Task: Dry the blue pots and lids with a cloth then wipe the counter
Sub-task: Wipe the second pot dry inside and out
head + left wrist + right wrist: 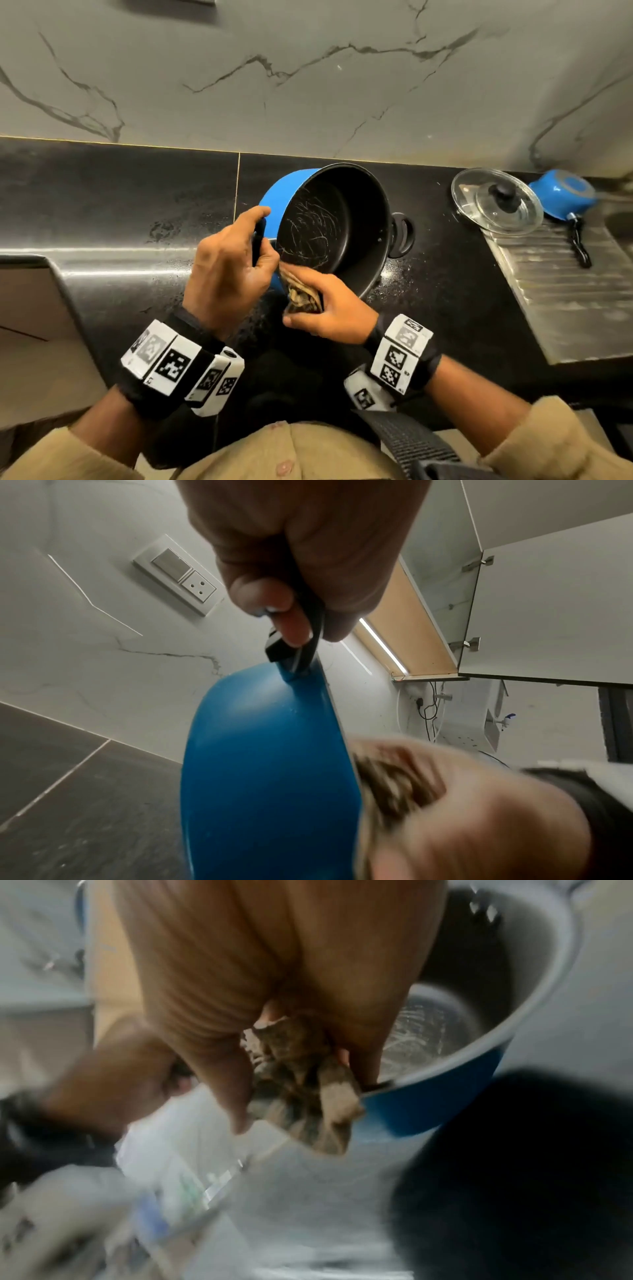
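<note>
A large blue pot point(329, 222) with a scratched black inside is tipped on its side over the black counter point(120, 212), mouth toward me. My left hand point(233, 260) grips its near black handle point(308, 631); the blue wall point(267, 777) fills the left wrist view. My right hand point(329, 308) holds a bunched brown cloth point(303, 296) against the pot's lower rim point(445, 1066); the cloth point(308, 1091) hangs from the fingers in the blurred right wrist view. A glass lid point(496, 202) with a black knob and a small blue pot point(565, 195), upside down, lie at the right.
A ribbed steel draining board point(565, 291) lies at the right, with the small pot's black handle point(579, 243) on it. A marble wall point(308, 85) runs behind the counter. A wall socket point(178, 574) and upper cabinets point(548, 601) show in the left wrist view.
</note>
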`<act>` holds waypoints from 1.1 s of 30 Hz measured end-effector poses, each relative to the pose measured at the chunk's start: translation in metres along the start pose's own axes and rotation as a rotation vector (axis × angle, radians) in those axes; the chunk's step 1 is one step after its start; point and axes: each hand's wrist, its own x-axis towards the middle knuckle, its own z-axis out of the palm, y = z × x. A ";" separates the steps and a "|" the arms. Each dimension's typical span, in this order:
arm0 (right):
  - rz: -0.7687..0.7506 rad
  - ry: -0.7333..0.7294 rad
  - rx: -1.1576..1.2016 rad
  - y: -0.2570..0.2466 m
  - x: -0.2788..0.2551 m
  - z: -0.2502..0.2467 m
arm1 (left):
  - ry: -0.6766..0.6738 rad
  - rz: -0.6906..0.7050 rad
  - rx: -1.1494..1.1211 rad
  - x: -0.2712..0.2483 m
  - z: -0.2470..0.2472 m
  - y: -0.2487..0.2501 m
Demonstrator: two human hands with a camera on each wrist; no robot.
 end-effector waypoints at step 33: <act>0.055 -0.377 -1.014 0.045 -0.014 -0.064 | 0.044 -0.044 -0.024 -0.013 0.003 0.006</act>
